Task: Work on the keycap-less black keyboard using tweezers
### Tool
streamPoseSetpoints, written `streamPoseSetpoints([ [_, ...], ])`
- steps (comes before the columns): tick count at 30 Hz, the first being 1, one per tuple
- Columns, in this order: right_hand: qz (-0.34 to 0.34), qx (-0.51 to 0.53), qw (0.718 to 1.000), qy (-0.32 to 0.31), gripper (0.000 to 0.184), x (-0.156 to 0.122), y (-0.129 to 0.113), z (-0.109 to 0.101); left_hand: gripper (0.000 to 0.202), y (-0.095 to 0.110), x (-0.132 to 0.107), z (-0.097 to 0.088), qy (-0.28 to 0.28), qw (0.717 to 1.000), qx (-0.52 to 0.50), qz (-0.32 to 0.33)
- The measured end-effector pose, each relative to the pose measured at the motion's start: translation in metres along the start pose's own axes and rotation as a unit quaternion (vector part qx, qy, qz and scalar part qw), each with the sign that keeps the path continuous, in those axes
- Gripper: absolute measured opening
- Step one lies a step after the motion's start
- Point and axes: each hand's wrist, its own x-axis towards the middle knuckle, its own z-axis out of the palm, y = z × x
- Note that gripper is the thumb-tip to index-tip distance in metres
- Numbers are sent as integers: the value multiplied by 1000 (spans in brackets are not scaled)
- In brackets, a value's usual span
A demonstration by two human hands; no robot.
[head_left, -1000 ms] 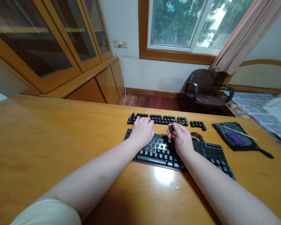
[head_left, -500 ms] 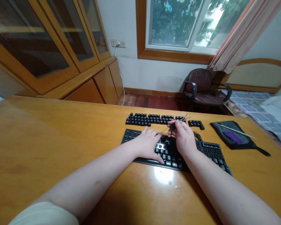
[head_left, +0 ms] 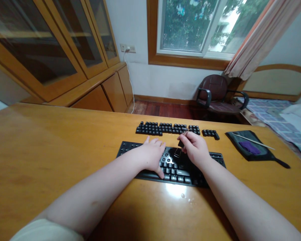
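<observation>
Left hand (head_left: 154, 154) spread, palm down on left part of black keyboard (head_left: 173, 171), thumb near front edge. Right hand (head_left: 196, 147) pinches small wire-looped tool (head_left: 181, 144), wire end down over keyboard; cannot tell if touching. Keyboard on tabletop (head_left: 65, 140), loose keycaps (head_left: 149, 129) in rows just beyond. Off right, dark pouch (head_left: 264, 154) bearing purple cloth (head_left: 249, 147), pale stick (head_left: 253, 141).

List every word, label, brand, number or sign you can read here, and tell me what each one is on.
None can be read for certain.
Keyboard: small pale marks on some keys, too small and blurred to read.
Loose black keycaps: faint pale marks, too small to read.
Black pouch: no lettering can be made out.
Window stickers: pale blue and white shapes, no readable text.
</observation>
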Motion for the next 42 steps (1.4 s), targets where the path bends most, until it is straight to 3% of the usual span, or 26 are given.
streamPoseSetpoints([
  [5,-5,-36,999,20,32,-2,1,-1,107,9,4,10,27,998,-30,42],
  [10,4,22,997,69,32,-4,-6,-1,109,20,7,21,54,993,-39,92],
  [13,13,84,990,112,33,-4,-11,-2,111,22,7,22,54,996,-29,68],
  [18,22,123,976,176,32,-2,-15,-6,115,24,-2,11,-13,1000,17,-1],
  [20,22,122,975,185,31,-2,-13,-6,114,33,-11,10,1,999,35,-27],
  [22,25,124,976,180,32,-1,-9,-4,102,46,-19,15,50,998,32,6],
  [25,32,121,978,166,33,-1,-5,-1,79,66,-27,29,93,985,29,141],
  [27,37,112,981,155,33,-2,-2,1,69,74,-27,39,116,977,44,174],
  [31,47,104,984,138,31,-3,1,4,64,78,-21,52,145,974,83,152],
  [34,39,96,988,112,31,-4,2,6,57,85,-24,52,134,978,90,135],
  [39,-1,82,997,10,29,-7,0,9,52,103,-56,27,81,986,64,131],
  [42,-5,83,995,-47,26,-14,-4,14,43,89,-75,11,44,997,54,36],
])
